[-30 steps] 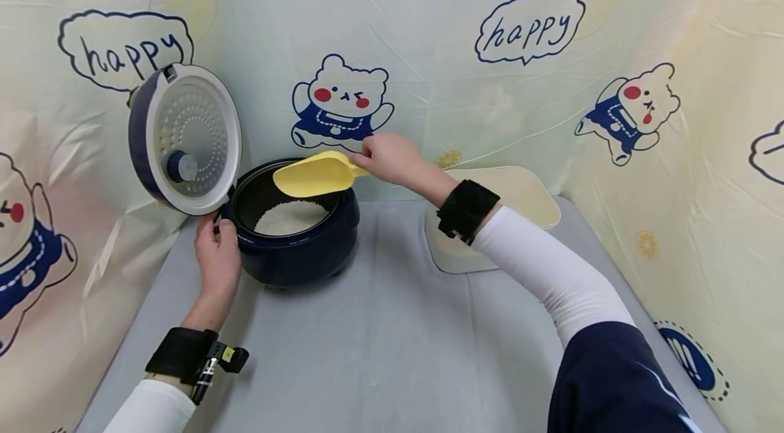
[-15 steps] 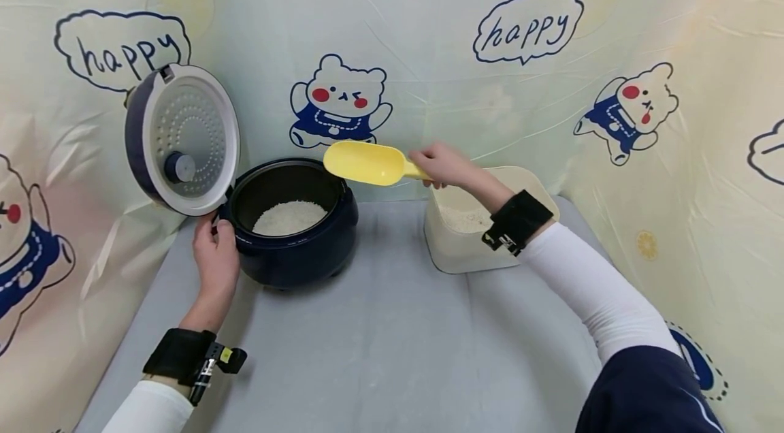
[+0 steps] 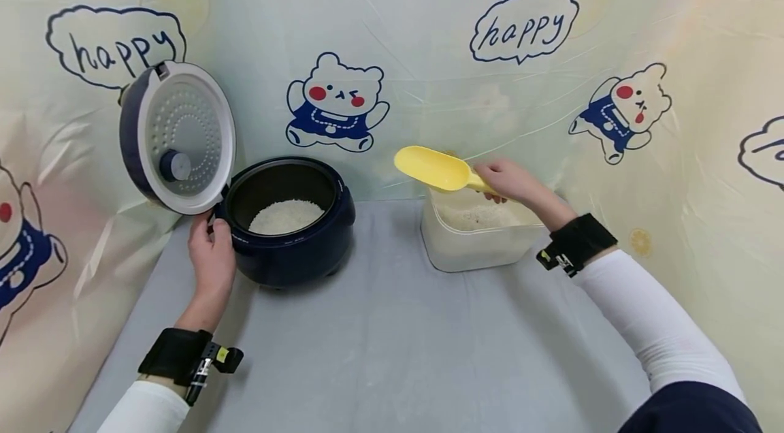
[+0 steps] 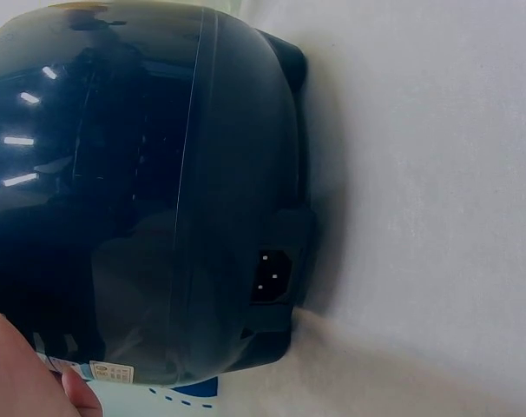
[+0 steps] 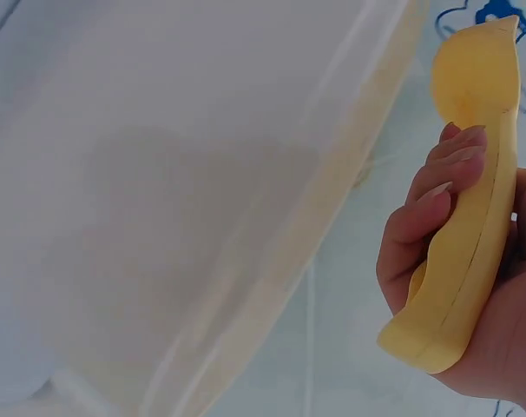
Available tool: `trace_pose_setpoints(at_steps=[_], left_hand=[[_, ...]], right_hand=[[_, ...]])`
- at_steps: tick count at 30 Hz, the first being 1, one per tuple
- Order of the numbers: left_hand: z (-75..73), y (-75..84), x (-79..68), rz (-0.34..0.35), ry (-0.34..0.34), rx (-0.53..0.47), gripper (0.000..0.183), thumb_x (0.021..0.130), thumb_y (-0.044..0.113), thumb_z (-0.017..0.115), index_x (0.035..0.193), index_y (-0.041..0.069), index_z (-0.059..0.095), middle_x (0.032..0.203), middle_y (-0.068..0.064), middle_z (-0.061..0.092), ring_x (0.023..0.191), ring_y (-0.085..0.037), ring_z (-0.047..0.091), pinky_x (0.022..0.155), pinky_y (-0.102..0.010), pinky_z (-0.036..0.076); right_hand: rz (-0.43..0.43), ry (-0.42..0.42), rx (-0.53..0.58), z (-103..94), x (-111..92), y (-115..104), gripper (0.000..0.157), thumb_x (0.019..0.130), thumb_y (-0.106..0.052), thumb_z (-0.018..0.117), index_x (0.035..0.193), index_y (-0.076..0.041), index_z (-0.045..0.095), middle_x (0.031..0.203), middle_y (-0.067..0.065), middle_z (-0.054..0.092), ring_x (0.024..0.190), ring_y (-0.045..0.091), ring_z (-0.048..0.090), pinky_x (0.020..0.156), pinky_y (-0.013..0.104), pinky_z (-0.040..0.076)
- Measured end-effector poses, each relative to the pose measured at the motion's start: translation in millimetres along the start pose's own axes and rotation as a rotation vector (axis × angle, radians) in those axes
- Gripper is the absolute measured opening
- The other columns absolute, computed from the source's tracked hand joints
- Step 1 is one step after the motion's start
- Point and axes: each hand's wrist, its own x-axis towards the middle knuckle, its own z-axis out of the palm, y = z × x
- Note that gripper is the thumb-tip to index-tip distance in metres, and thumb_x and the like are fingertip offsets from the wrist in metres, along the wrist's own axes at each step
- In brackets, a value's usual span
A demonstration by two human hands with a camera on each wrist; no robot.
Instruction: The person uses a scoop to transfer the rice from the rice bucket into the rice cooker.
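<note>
In the head view, my right hand grips the handle of a yellow scoop, its bowl above the left edge of a cream bin. The bin holds pale grain. The right wrist view shows my fingers curled round the scoop's handle. A dark blue rice cooker stands to the left, white rice in its pot and its lid tilted up. My left hand holds the cooker by the hinge side, thumb and fingers around its edge; some fingertips are hidden behind it.
A grey cloth covers the table. Behind and at both sides hangs a printed curtain with bears on it. On the cooker's lower body is a power socket.
My right hand has carried the scoop rightward from above the cooker to above the bin, turning its bowl on the way. The left hand has stayed at the cooker.
</note>
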Motion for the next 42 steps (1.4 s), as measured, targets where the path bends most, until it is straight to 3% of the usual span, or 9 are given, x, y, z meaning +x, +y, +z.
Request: trace_pose_setpoints(at_steps=[8, 16, 21, 27, 31, 36, 42], left_hand=[[-1.3, 2.4, -1.4, -0.003, -0.013, -0.021, 0.052, 0.109, 0.025, 0.035, 0.156, 0.005, 0.045, 0.156, -0.018, 0.045, 0.135, -0.032, 0.046, 0.107, -0.037, 0.037], [-1.4, 2.9, -0.7, 0.004, -0.005, -0.012, 0.05, 0.109, 0.023, 0.037, 0.153, 0.002, 0.048, 0.153, -0.02, 0.047, 0.132, -0.033, 0.047, 0.106, -0.038, 0.038], [-1.1, 3.4, -0.5, -0.023, -0.014, -0.013, 0.052, 0.109, 0.025, 0.035, 0.154, 0.001, 0.046, 0.157, -0.02, 0.044, 0.136, -0.033, 0.044, 0.111, -0.046, 0.036], [-2.1, 3.6, -0.8, -0.016, -0.007, -0.015, 0.052, 0.109, 0.025, 0.035, 0.153, 0.001, 0.047, 0.156, -0.019, 0.046, 0.134, -0.033, 0.046, 0.11, -0.04, 0.037], [-3.7, 3.1, 0.9, -0.015, -0.002, -0.008, 0.052, 0.109, 0.025, 0.035, 0.154, 0.002, 0.047, 0.155, -0.019, 0.046, 0.132, -0.033, 0.047, 0.108, -0.038, 0.037], [-4.4, 1.6, 3.4, -0.012, 0.004, -0.002, 0.052, 0.109, 0.026, 0.034, 0.155, 0.005, 0.047, 0.155, -0.018, 0.047, 0.126, -0.03, 0.047, 0.105, -0.034, 0.037], [-2.2, 0.8, 0.4, 0.012, 0.01, -0.01, 0.05, 0.109, 0.023, 0.037, 0.152, 0.003, 0.05, 0.152, -0.019, 0.049, 0.128, -0.029, 0.048, 0.102, -0.028, 0.037]], right_hand=[[0.093, 0.034, -0.081, -22.9, -27.3, 42.5, 0.051, 0.112, -0.036, 0.037, 0.095, 0.003, 0.066, 0.068, 0.006, 0.058, 0.059, 0.021, 0.053, 0.055, 0.03, 0.045], [0.128, -0.018, -0.243, -42.8, -41.5, 56.6, 0.051, 0.112, -0.037, 0.04, 0.09, 0.0, 0.069, 0.066, 0.005, 0.056, 0.06, 0.023, 0.054, 0.057, 0.033, 0.043], [0.12, -0.025, -0.537, -52.6, -42.9, 55.7, 0.047, 0.109, -0.038, 0.049, 0.086, -0.003, 0.071, 0.067, 0.005, 0.056, 0.062, 0.022, 0.054, 0.059, 0.033, 0.042], [0.052, -0.018, -0.836, -63.0, -41.8, 44.9, 0.036, 0.103, -0.031, 0.062, 0.084, -0.002, 0.07, 0.067, 0.005, 0.058, 0.062, 0.022, 0.054, 0.058, 0.033, 0.045], [0.038, -0.012, -0.95, -64.5, -38.1, 28.7, 0.031, 0.1, -0.028, 0.067, 0.079, -0.005, 0.066, 0.066, 0.005, 0.054, 0.061, 0.023, 0.052, 0.058, 0.032, 0.041], [0.049, -0.073, -1.062, -59.5, -29.8, 10.2, 0.024, 0.097, -0.025, 0.069, 0.085, -0.005, 0.066, 0.07, 0.007, 0.055, 0.065, 0.024, 0.053, 0.061, 0.032, 0.042], [0.102, -0.15, -1.065, -50.7, -25.6, 7.3, 0.017, 0.096, -0.02, 0.063, 0.088, -0.006, 0.064, 0.073, 0.007, 0.058, 0.066, 0.023, 0.056, 0.063, 0.033, 0.046]])
